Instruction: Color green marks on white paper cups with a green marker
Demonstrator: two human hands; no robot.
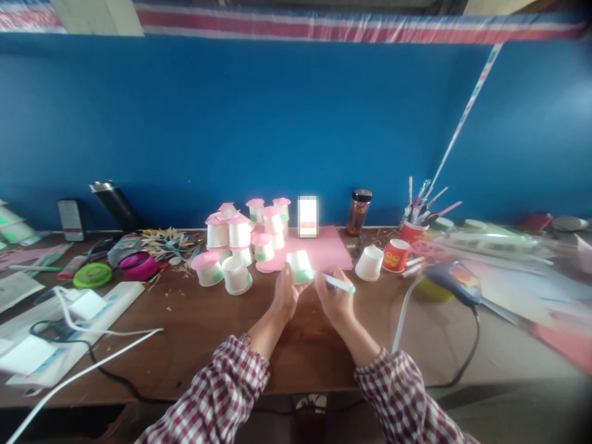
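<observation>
My left hand [285, 295] grips a white paper cup [298, 264] that bears a green patch on its side. In my right hand [333, 301] is a marker pen [340, 283] with a green end. Its front part points toward the cup; whether the tip touches is too blurred to tell. Behind both hands lies pink paper [324, 246]. Left of them stands an upside-down white cup [237, 275], beside a stack of cups with pink paper tops [239, 232]. To the right is another white cup [369, 263].
A red cup [396, 254] stands by a holder of brushes and tools [414, 229]. A glue gun [456, 279] lies at right with its cord. On the left are a power strip [111, 311], a pink tape roll [139, 266] and wood pieces [171, 243]. A jar [359, 213] stands behind.
</observation>
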